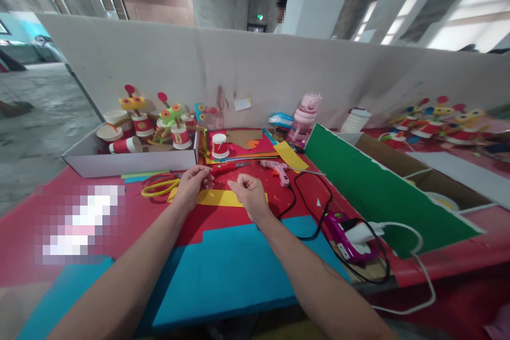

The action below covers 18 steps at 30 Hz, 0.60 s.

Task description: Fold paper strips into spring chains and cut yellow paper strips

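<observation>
My left hand [195,185] hovers over the red tabletop with thumb and fingers pinched together. To its right, my right hand [249,194] is curled closed, a short gap between the two. Whatever either hand holds is too small or hidden to name. A yellow paper strip [220,198] lies beneath both hands. Just behind them are red-handled pliers [223,170], and a pink glue gun [279,171] rests to the right. Yellow-handled scissors [158,189] lie left of my left hand. A red and white paper cup [220,146] stands farther back.
At left, a white box [139,164] holds paper-cup figures. A green-sided divided box [382,202] stands at right. Black cord loops near a purple power strip [350,239] with a white plug. Blue board [235,265] covers the front edge. A pink bottle [306,117] stands behind.
</observation>
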Tool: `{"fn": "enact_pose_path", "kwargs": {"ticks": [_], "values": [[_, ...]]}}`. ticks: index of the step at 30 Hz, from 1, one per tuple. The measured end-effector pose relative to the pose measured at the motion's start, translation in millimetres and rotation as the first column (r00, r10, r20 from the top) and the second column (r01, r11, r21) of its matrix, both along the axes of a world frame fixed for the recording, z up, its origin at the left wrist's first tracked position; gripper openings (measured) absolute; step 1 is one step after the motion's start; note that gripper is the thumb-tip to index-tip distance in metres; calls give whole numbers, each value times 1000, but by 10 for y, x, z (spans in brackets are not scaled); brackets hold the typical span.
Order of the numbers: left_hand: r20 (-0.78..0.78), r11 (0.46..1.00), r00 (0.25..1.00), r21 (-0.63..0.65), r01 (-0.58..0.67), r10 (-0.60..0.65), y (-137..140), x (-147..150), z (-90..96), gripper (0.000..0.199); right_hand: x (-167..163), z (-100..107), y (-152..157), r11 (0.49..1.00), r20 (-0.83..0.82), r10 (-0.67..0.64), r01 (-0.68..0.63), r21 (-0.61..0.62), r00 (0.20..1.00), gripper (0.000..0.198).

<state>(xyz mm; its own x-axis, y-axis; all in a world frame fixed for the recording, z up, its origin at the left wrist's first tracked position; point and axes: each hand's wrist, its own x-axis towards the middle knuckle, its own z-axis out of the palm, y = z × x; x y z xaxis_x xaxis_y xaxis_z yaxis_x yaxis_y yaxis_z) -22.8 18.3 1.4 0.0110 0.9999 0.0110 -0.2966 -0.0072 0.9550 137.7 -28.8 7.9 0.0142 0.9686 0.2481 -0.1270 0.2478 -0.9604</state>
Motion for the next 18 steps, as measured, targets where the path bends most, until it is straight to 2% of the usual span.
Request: {"fn": "enact_pose_path", "kwargs": {"ticks": [3,5,7,9,12,15,18], "values": [[-14,1000,1000,14,3,-3,-13,1,14,23,22,50,15,981,-74,174,-179,-73,982,38],[-24,1000,1000,13,4,-4,-17,-2,18,23,50,90,13,949,-53,306,-309,-66,951,56],[-31,1000,1000,12,4,-3,-18,-7,18,23,80,114,7,934,84,357,-357,-18,930,71],[-36,1000,999,12,4,-4,-17,-13,17,23,101,113,8,946,318,281,-318,68,905,69],[-33,1000,999,12,9,-8,-19,-17,20,24,109,85,25,937,624,48,-252,243,780,52],[-21,1000,1000,15,7,-6,-26,-8,29,24,103,70,51,906,733,-68,-266,330,677,54],[16,1000,1000,20,-13,13,-45,22,48,27,104,81,61,895,757,-30,-320,311,653,50]]}}
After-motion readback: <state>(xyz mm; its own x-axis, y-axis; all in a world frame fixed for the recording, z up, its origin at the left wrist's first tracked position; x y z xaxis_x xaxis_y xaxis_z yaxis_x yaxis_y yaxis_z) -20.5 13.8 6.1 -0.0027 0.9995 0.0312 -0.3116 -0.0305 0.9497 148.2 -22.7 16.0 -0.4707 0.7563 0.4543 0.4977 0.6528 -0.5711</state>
